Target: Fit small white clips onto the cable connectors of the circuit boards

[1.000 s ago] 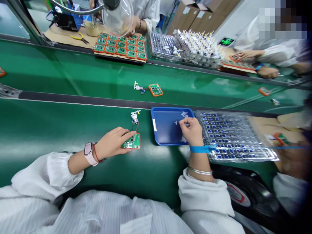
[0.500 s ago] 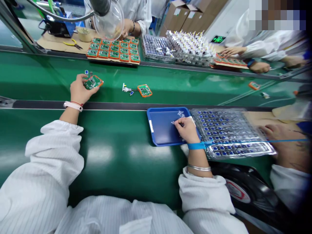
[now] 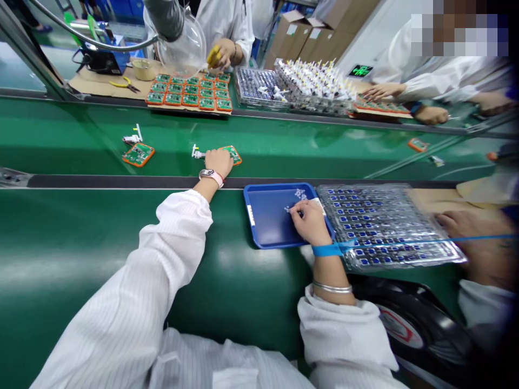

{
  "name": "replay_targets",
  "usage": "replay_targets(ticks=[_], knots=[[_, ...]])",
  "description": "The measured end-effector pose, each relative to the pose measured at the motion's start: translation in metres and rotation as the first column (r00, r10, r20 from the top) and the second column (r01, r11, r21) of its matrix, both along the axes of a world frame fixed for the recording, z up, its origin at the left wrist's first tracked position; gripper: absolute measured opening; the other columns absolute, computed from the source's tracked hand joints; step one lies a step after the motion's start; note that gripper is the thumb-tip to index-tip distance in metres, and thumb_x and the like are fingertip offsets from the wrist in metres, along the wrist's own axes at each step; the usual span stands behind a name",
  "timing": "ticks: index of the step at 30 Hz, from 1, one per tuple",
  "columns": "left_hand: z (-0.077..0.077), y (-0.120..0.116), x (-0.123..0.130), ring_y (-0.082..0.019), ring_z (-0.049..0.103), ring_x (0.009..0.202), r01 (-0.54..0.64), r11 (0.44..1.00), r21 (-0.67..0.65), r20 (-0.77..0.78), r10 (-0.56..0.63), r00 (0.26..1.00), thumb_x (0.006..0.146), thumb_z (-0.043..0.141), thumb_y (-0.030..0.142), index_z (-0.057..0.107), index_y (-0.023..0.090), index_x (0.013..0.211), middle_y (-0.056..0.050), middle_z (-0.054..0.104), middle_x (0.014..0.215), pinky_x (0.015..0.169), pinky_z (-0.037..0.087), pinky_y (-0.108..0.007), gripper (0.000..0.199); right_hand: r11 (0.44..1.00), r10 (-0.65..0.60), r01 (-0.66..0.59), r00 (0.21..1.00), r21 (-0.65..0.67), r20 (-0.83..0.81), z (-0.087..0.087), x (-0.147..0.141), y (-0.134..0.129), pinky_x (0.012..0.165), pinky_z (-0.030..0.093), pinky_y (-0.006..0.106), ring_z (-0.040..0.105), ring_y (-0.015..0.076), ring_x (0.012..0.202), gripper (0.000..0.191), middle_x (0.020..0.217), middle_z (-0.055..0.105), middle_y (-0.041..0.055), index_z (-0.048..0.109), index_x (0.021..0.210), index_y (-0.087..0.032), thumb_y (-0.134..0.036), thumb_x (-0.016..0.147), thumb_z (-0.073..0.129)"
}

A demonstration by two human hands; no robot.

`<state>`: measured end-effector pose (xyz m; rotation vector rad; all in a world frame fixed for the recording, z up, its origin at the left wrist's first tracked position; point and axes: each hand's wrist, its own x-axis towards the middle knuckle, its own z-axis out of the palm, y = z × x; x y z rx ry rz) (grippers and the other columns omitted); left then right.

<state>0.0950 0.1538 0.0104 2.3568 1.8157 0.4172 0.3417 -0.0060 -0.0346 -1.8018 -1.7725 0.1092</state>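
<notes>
My left hand (image 3: 219,162) reaches over the green belt (image 3: 174,129) and lies on the left side of an orange-edged circuit board (image 3: 233,154); its fingertips are partly hidden. A white connector (image 3: 197,153) sticks out left of that hand. Farther left, another orange-edged board (image 3: 138,154) rests on the belt with a white connector (image 3: 132,139) behind it. My right hand (image 3: 308,219) is at the right side of a blue tray (image 3: 263,242), its fingers pinched near small whitish pieces (image 3: 300,194). Whatever is between those fingertips is too small to make out.
Clear plastic trays with blue parts (image 3: 381,221) stand right of the blue tray, with a person's hand (image 3: 466,232) beyond. Across the belt are rows of boards (image 3: 188,93), pliers (image 3: 125,84) and white parts (image 3: 316,78). A blue strap (image 3: 425,239) runs rightward from my right wrist.
My left hand has let go of the left board, now lying on the belt, and moved right to the other board. My right hand has stayed nearly still over the tray.
</notes>
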Motion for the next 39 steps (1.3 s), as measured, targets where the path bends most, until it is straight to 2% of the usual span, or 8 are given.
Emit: replay_targets(ticks=[3, 7, 13, 18, 21, 23, 29, 39], knots=[[0.002, 0.009, -0.015, -0.030, 0.059, 0.088, -0.054, 0.998, -0.025, 0.021, 0.055, 0.998, 0.081, 0.049, 0.024, 0.064, 0.006, 0.083, -0.020, 0.064, 0.089, 0.075, 0.040, -0.037, 0.024, 0.999, -0.030, 0.030, 1.000, 0.041, -0.006, 0.006, -0.003, -0.002, 0.084, 0.042, 0.047, 0.053, 0.0242, 0.083, 0.013, 0.077, 0.057, 0.0081, 0.052, 0.059, -0.021, -0.023, 0.072, 0.051], [0.009, -0.003, -0.054, -0.021, 0.058, 0.072, 0.006, 1.000, 0.003, 0.185, -0.006, 0.983, 0.073, 0.060, 0.029, 0.057, 0.014, 0.061, -0.009, 0.063, 0.069, 0.071, 0.042, -0.032, 0.020, 0.993, -0.023, 0.033, 0.996, 0.117, -0.090, 0.023, -0.019, -0.006, 0.086, 0.043, 0.045, 0.054, 0.0237, 0.091, 0.012, 0.088, 0.057, 0.0084, 0.054, 0.066, -0.021, -0.026, 0.077, 0.051], [0.008, -0.083, -0.105, -0.010, 0.056, 0.058, 0.198, 0.979, 0.040, 0.539, -0.188, 0.821, 0.076, 0.060, 0.030, 0.051, 0.015, 0.076, 0.000, 0.061, 0.066, 0.058, 0.043, -0.020, 0.017, 0.981, 0.193, -0.172, 0.911, 0.089, -0.364, 0.053, -0.097, -0.028, 0.080, 0.046, 0.038, 0.055, 0.0210, 0.094, 0.013, 0.097, 0.055, 0.0086, 0.055, 0.075, -0.021, -0.028, 0.084, 0.050], [-0.003, -0.151, -0.126, -0.011, 0.057, 0.060, 0.469, 0.880, 0.074, 0.255, -0.471, 0.844, 0.085, 0.050, 0.025, 0.057, 0.017, 0.086, 0.000, 0.061, 0.068, 0.059, 0.041, -0.021, 0.011, 0.914, 0.358, -0.406, 0.785, 0.017, -0.505, 0.047, -0.160, -0.053, 0.086, 0.043, 0.038, 0.054, 0.0194, 0.095, 0.011, 0.097, 0.053, 0.0074, 0.054, 0.076, -0.021, -0.023, 0.085, 0.049], [-0.005, -0.168, -0.125, -0.015, 0.058, 0.068, 0.546, 0.836, 0.058, 0.116, -0.549, 0.828, 0.088, 0.046, 0.025, 0.061, 0.019, 0.089, -0.002, 0.062, 0.071, 0.063, 0.040, -0.025, 0.016, 0.900, 0.351, -0.434, 0.774, -0.038, -0.527, 0.035, -0.174, -0.058, 0.087, 0.043, 0.039, 0.053, 0.0203, 0.097, 0.011, 0.096, 0.052, 0.0072, 0.053, 0.076, -0.021, -0.023, 0.086, 0.049], [-0.003, -0.172, -0.121, -0.017, 0.058, 0.079, 0.584, 0.810, 0.053, 0.168, -0.584, 0.794, 0.088, 0.047, 0.024, 0.062, 0.018, 0.088, -0.004, 0.065, 0.082, 0.071, 0.042, -0.028, 0.016, 0.893, 0.352, -0.445, 0.777, -0.060, -0.521, 0.029, -0.175, -0.057, 0.088, 0.042, 0.039, 0.052, 0.0210, 0.098, 0.011, 0.097, 0.052, 0.0073, 0.053, 0.076, -0.021, -0.024, 0.086, 0.049], [-0.001, -0.173, -0.109, -0.017, 0.058, 0.088, 0.580, 0.814, 0.025, 0.502, -0.512, 0.697, 0.086, 0.054, 0.025, 0.066, 0.018, 0.083, -0.005, 0.066, 0.092, 0.083, 0.043, -0.031, 0.014, 0.872, 0.391, -0.485, 0.769, -0.065, -0.506, 0.028, -0.173, -0.056, 0.088, 0.042, 0.039, 0.051, 0.0208, 0.098, 0.009, 0.099, 0.052, 0.0077, 0.054, 0.079, -0.020, -0.022, 0.086, 0.049], [0.001, -0.173, -0.100, -0.014, 0.062, 0.074, 0.459, 0.867, -0.195, 0.569, -0.282, 0.773, 0.076, 0.059, 0.013, 0.067, 0.016, 0.068, -0.002, 0.068, 0.082, 0.071, 0.045, -0.025, 0.011, 0.857, 0.389, -0.497, 0.798, -0.138, -0.461, 0.029, -0.174, -0.051, 0.077, 0.045, 0.036, 0.052, 0.0187, 0.086, 0.012, 0.089, 0.050, 0.0068, 0.049, 0.071, -0.020, -0.013, 0.081, 0.046]])
